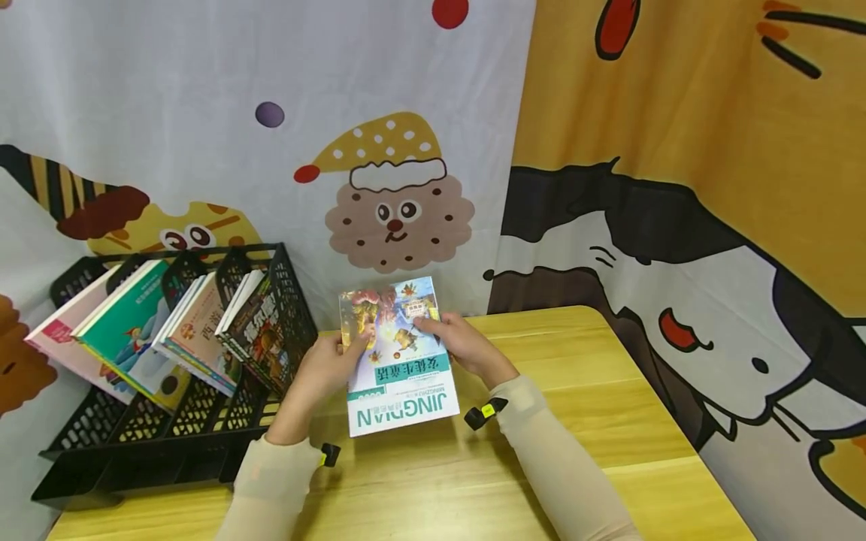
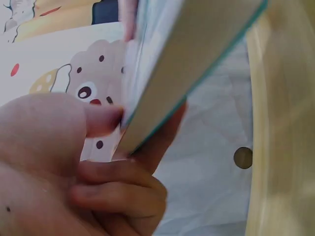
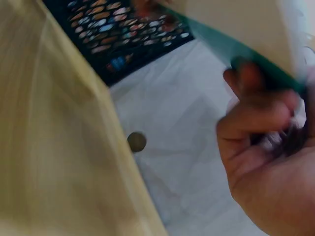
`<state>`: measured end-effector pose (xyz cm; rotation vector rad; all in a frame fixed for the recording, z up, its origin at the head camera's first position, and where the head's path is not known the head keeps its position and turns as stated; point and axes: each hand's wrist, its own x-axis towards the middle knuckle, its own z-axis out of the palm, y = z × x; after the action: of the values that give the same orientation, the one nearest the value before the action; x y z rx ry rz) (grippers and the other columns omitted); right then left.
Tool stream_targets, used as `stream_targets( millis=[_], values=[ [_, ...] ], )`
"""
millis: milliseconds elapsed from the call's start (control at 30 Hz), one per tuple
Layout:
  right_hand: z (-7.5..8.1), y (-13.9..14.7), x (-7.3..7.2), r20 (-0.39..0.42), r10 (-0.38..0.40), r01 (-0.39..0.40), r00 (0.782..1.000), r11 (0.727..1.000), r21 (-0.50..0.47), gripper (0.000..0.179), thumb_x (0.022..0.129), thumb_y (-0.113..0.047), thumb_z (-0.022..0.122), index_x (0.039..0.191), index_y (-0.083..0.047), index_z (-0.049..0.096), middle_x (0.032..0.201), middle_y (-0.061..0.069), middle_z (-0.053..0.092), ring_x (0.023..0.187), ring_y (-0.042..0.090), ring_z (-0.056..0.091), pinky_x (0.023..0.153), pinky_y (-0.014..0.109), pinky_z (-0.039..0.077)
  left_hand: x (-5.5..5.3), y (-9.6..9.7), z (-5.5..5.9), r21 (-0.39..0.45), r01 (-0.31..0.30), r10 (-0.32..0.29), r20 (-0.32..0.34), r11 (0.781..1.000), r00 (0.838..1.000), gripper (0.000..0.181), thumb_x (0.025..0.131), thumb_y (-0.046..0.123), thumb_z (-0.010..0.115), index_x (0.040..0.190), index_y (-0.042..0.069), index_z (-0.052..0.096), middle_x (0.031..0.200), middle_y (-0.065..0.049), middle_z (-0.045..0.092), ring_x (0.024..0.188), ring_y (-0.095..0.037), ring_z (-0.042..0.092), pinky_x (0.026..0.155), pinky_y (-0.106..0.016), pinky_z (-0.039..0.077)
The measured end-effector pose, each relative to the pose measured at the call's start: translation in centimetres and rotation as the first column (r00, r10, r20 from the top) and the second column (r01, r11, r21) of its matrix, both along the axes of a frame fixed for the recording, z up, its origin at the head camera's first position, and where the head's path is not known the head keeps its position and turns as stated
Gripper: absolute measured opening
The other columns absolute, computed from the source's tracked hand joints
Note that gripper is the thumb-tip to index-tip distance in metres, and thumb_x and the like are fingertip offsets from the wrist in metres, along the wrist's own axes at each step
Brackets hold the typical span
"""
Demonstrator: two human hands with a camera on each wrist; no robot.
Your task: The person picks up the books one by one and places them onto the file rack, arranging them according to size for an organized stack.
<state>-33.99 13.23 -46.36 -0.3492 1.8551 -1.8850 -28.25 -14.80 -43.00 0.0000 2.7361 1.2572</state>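
Observation:
A paperback book [image 1: 406, 368] with a colourful picture on its white and teal cover is held above the table, its large lettering upside down in the head view. My left hand [image 1: 329, 368] grips its left edge, thumb on the cover; the left wrist view shows fingers [image 2: 162, 132] behind the teal back. On the opposite edge my right hand [image 1: 470, 347] pinches the book, thumb over the picture. In the right wrist view, curled fingers [image 3: 256, 115] lie against the underside. The page block [image 2: 192, 59] looks closed.
To the left stands a black slotted book rack [image 1: 169, 458] with several books leaning in its compartments, among them a green one [image 1: 125, 315] and a dark one [image 1: 267, 330]. The wooden table [image 1: 575, 376] meets a patterned curtain [image 1: 406, 68] at the back.

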Motion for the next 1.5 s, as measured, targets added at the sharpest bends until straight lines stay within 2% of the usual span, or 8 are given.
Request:
stream_targets(
  millis=[67,267,567,733,900,1167,1333,1500],
  values=[
    [0.5,0.0,0.1,0.017,-0.049,0.05,0.999,0.998,-0.033,0.05,0.114,-0.046,0.06,0.14,-0.004,0.068,0.117,0.013,0.084,0.094,0.02,0.084,0.079,0.034,0.068,-0.1,0.1,-0.1,0.017,0.048,-0.048,0.019,0.999,0.999,0.068,0.112,0.067,0.048,0.111,0.005,0.073,0.094,-0.015,0.074,0.077,-0.027,0.066,0.066,-0.039,0.05],
    [1.0,0.3,-0.1,0.015,-0.193,0.194,0.981,0.981,-0.006,0.052,0.114,-0.05,0.058,0.139,-0.006,0.069,0.12,0.011,0.083,0.102,0.018,0.083,0.091,0.033,0.066,-0.2,-0.4,0.4,0.208,0.185,-0.201,0.057,0.961,0.978,0.062,0.118,0.046,0.05,0.159,0.0,0.048,0.086,-0.006,0.066,0.066,-0.012,0.057,0.064,-0.032,0.05],
    [-1.0,2.3,-1.7,-0.019,-0.257,0.257,0.966,0.966,-0.033,0.038,0.11,-0.039,0.07,0.132,-0.008,0.074,0.112,0.001,0.076,0.102,0.018,0.073,0.099,0.038,0.06,0.3,-2.3,1.1,0.179,0.142,-0.143,-0.011,0.973,0.99,0.053,0.117,0.034,0.056,0.163,0.008,0.05,0.109,-0.019,0.079,0.08,-0.02,0.076,0.072,-0.036,0.061],
    [-1.5,4.1,-1.8,-0.147,-0.073,0.095,0.986,0.985,0.143,0.024,0.107,-0.04,0.075,0.103,-0.016,0.074,0.1,-0.005,0.067,0.098,0.015,0.063,0.097,0.038,0.053,0.2,-2.8,0.7,0.183,0.2,-0.206,0.014,0.962,0.978,0.058,0.116,0.031,0.059,0.164,0.001,0.049,0.11,-0.021,0.08,0.077,-0.019,0.076,0.069,-0.035,0.062],
    [-0.9,4.9,-1.3,-0.187,0.238,-0.166,0.953,0.928,0.334,0.042,0.11,-0.044,0.069,0.078,-0.018,0.062,0.083,-0.008,0.056,0.082,0.012,0.051,0.086,0.036,0.048,0.0,-2.6,0.2,0.212,0.243,-0.265,0.083,0.947,0.961,0.044,0.115,0.029,0.062,0.151,0.003,0.066,0.1,-0.016,0.083,0.073,-0.021,0.079,0.067,-0.036,0.064],
    [-0.1,4.5,-0.9,-0.257,0.234,-0.154,0.938,0.942,0.297,0.044,0.115,-0.037,0.06,0.075,-0.02,0.063,0.104,-0.008,0.071,0.114,0.015,0.065,0.113,0.05,0.051,-0.1,-2.7,0.4,-0.058,0.046,-0.047,-0.017,0.997,0.999,0.058,0.104,0.066,0.068,0.123,0.012,0.078,0.087,-0.008,0.076,0.073,-0.022,0.068,0.071,-0.035,0.051],
    [0.3,4.6,-0.7,-0.262,0.119,-0.066,0.958,0.977,0.202,0.032,0.115,-0.037,0.058,0.093,-0.021,0.075,0.133,0.002,0.075,0.146,0.032,0.059,0.128,0.064,0.04,0.2,-3.1,0.9,-0.034,-0.095,0.093,-0.057,0.995,0.994,0.079,0.103,0.074,0.061,0.146,0.007,0.065,0.099,-0.014,0.076,0.082,-0.024,0.07,0.074,-0.034,0.051],
    [0.4,4.6,-0.8,-0.283,0.106,-0.065,0.953,0.987,0.148,0.035,0.116,-0.041,0.057,0.1,-0.017,0.077,0.128,0.002,0.074,0.145,0.03,0.058,0.129,0.065,0.037,0.2,-2.9,1.6,0.053,-0.168,0.172,-0.087,0.984,0.981,0.068,0.106,0.065,0.064,0.128,0.002,0.073,0.09,-0.013,0.077,0.074,-0.022,0.07,0.067,-0.033,0.052]
  ],
)
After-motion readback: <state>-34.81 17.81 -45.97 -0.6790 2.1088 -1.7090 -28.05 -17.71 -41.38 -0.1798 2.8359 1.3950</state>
